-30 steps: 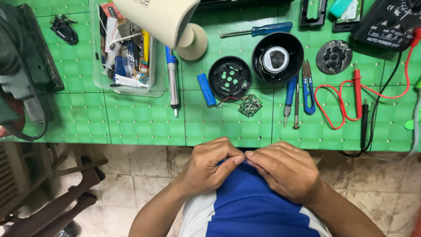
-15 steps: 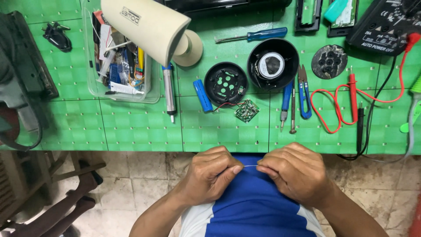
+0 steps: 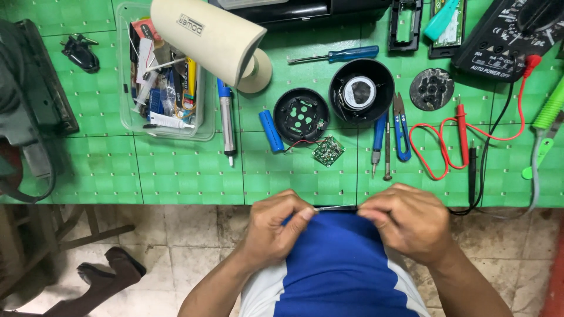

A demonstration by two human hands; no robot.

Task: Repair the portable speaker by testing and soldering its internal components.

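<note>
Both my hands are close together over my blue shirt, just below the front edge of the green table [image 3: 176,170]. My left hand [image 3: 276,226] and my right hand [image 3: 408,220] each pinch one end of a thin dark wire [image 3: 336,208] stretched between them. On the table just beyond lie a small green circuit board [image 3: 328,150] wired to a round black housing [image 3: 301,114], a blue cylindrical battery cell [image 3: 271,130] and a black speaker cup [image 3: 361,91].
A cream desk lamp [image 3: 205,35] hangs over a clear tray of tools [image 3: 161,76]. Screwdrivers [image 3: 379,138], blue snips [image 3: 401,126], a soldering iron [image 3: 226,120], multimeter [image 3: 511,35] with red and black leads lie around. A sandalled foot [image 3: 111,264] rests on the tiled floor.
My hands have moved slightly apart, drawing the wire out between them. The view has shifted a little, so the table sits lower in the picture.
</note>
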